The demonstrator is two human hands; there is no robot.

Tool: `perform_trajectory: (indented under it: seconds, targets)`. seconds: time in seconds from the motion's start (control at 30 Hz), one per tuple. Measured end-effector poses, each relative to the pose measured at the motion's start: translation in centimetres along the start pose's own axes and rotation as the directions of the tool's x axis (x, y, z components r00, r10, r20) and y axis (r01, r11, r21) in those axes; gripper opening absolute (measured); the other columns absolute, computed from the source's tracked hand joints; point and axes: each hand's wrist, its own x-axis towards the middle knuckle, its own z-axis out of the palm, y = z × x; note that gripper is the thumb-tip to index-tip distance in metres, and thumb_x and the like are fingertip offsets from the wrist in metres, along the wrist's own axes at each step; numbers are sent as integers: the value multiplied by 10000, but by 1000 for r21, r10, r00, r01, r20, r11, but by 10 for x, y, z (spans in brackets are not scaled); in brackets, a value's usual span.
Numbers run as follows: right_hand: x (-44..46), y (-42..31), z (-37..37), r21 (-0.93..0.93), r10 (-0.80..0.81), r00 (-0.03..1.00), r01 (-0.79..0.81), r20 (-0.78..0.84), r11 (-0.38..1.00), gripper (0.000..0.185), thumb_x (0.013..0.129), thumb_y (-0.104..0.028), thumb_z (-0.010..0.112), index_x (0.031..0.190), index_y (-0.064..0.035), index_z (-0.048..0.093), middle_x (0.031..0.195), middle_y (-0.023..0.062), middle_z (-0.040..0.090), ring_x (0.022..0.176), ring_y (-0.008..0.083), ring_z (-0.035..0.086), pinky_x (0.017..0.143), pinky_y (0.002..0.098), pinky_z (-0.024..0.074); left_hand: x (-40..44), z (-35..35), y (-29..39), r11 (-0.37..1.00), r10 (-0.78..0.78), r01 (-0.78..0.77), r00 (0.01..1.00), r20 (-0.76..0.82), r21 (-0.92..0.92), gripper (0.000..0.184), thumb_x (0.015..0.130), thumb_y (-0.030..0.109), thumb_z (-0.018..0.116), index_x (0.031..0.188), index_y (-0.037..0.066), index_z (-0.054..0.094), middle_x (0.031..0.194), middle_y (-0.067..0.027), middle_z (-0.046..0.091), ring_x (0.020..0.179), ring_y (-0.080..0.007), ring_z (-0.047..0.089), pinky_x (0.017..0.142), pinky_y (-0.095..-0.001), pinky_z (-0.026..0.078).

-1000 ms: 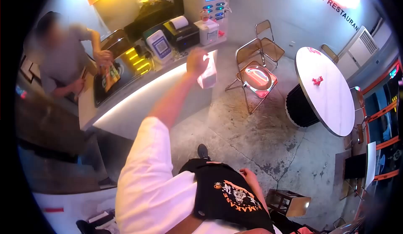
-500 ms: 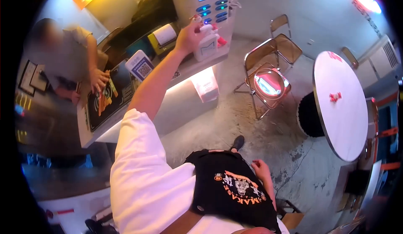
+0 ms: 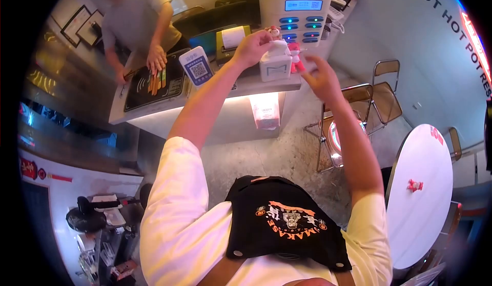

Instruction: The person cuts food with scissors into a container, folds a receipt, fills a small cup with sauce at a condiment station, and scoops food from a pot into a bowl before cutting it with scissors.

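Standing before the white machine (image 3: 302, 14), the white box (image 3: 275, 69) turns its marked front toward me; its long axis I cannot tell. It is between my hands. Near its top-left edge, my left hand (image 3: 251, 50) has curled fingers, but whether they pinch something is unclear; before the machine's right side, my right hand (image 3: 323, 80) keeps thumb and fingers parted, just beside the red figurine (image 3: 295, 63).

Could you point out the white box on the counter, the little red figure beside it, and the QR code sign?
White box (image 3: 275, 71): head view, on its front face.
Red figure (image 3: 295, 57): head view, on its body.
QR code sign (image 3: 198, 69): head view, on the printed code.
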Motion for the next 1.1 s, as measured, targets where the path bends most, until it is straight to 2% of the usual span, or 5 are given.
perform_trajectory:
  seconds: [0.27,0.83,0.97,1.03,1.1]
  targets:
    - [120,4,46,-309,-87,905,231,417,922,336,788,-231,689,1121,-200,657,1003,132,677,940,339,641,791,420,512,-21,13,10,990,-77,86,993,-89,108,233,859,143,704,1003,38,553,942,-94,671,889,-185,653,822,-301,500]
    - [144,-67,-30,-382,-251,949,307,191,871,266,826,-263,674,1063,-144,693,824,138,693,726,333,669,687,405,528,-33,28,-3,901,-85,118,992,-97,418,428,770,106,724,1145,73,522,1098,-143,659,1048,-329,623,891,-388,487]
    - [89,-81,-53,-219,-80,991,102,109,970,302,830,-246,671,1088,-90,682,813,172,676,721,330,660,667,377,514,-47,33,6,973,-70,80,996,-53,216,458,829,170,713,1217,53,500,1156,-121,643,1073,-222,615,897,-334,489]
    - [44,-82,-55,-313,-152,988,156,36,937,257,820,-214,678,1024,-58,673,776,161,656,696,321,633,646,370,498,-68,39,41,719,-131,111,991,23,-686,467,885,227,683,1253,40,464,1129,-95,635,1064,-184,598,888,-315,492]
    - [-2,-89,-48,-332,-129,991,134,35,934,222,814,-191,686,982,-48,658,769,153,643,689,320,618,640,368,489,-91,52,78,623,-98,151,989,115,-768,483,902,245,670,1275,40,442,1113,-85,629,1063,-171,588,873,-305,494]
